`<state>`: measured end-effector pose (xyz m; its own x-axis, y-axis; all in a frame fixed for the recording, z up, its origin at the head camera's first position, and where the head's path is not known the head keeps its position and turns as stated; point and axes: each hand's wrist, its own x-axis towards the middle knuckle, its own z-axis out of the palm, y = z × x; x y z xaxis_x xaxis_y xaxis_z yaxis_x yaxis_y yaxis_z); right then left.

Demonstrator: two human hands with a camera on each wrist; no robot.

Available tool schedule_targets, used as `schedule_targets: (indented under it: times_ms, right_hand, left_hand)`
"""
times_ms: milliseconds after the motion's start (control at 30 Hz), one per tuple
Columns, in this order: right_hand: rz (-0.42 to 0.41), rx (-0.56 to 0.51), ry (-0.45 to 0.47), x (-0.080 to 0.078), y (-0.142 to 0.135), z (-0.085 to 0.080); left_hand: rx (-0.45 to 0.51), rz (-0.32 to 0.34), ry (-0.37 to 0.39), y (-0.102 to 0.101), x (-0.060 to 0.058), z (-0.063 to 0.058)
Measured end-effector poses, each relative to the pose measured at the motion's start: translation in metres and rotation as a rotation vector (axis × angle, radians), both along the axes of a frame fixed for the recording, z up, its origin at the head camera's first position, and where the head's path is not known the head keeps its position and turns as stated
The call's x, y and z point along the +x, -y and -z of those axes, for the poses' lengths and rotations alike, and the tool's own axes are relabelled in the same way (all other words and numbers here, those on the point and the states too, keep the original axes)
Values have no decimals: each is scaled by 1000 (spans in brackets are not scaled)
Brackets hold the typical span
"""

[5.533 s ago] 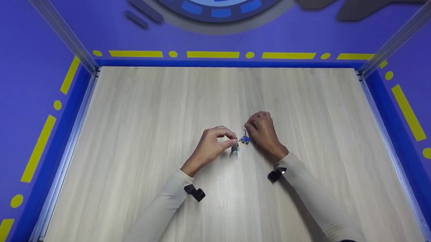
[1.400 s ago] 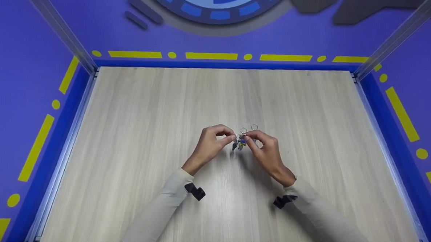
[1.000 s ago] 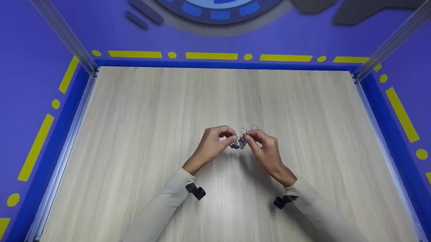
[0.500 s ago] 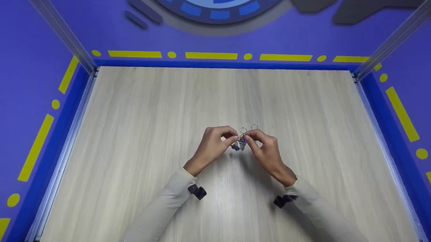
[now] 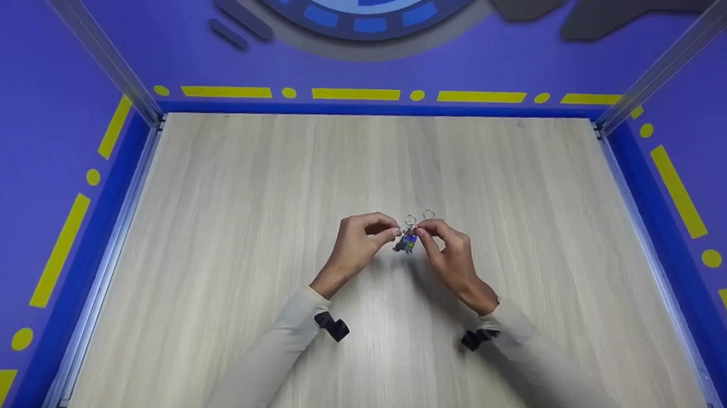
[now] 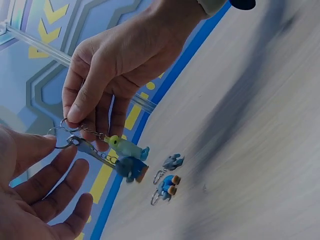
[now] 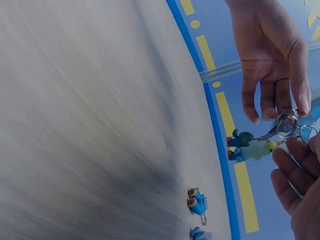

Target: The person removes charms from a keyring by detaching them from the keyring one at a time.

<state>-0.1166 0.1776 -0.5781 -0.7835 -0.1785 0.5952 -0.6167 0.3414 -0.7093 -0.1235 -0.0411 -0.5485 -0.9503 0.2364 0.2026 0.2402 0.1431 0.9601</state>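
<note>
Over the middle of the table (image 5: 264,171), both hands meet fingertip to fingertip. My left hand (image 5: 359,244) pinches the metal ring of a keychain whose chain carries a grey-blue figure (image 6: 127,169). My right hand (image 5: 455,255) pinches the ring of another keychain, with a pale green figure (image 6: 130,149) that has a yellow head. The rings overlap between the fingertips, and I cannot tell whether they are linked. Both figures dangle side by side below. On the table behind lie two more keychains, a blue figure with orange feet (image 6: 167,187) and a grey-blue figure (image 7: 200,234).
Blue panels (image 5: 24,151) with yellow markings enclose the table at the back and sides. Metal posts (image 5: 108,55) stand at the back corners. A small black camera sits on each wrist.
Several seconds ago my right hand was farther back, at a ring beside a blue figure. It has since come nearer, pinching a ring against the left hand's. Lately only the dangling figures swing.
</note>
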Motion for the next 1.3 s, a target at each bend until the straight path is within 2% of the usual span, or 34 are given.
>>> schedule_targets:
  times_ms: [133, 267, 433, 733, 1300]
  right_hand:
    - [-6, -48, 77, 4, 2, -6]
    - [-30, -96, 129, 8, 5, -14]
    - [-33, -77, 133, 9, 5, -17]
    - [-69, -14, 105, 6, -3, -8]
    - [-77, 8, 120, 6, -6, -12]
  left_hand:
    - [19, 11, 11, 0, 1, 2]
    - [-13, 10, 2, -1, 0, 2]
    - [-86, 18, -48, -2, 0, -2]
    - [-189, 113, -77, -2, -3, -11]
    - [-131, 78, -74, 1, -3, -7]
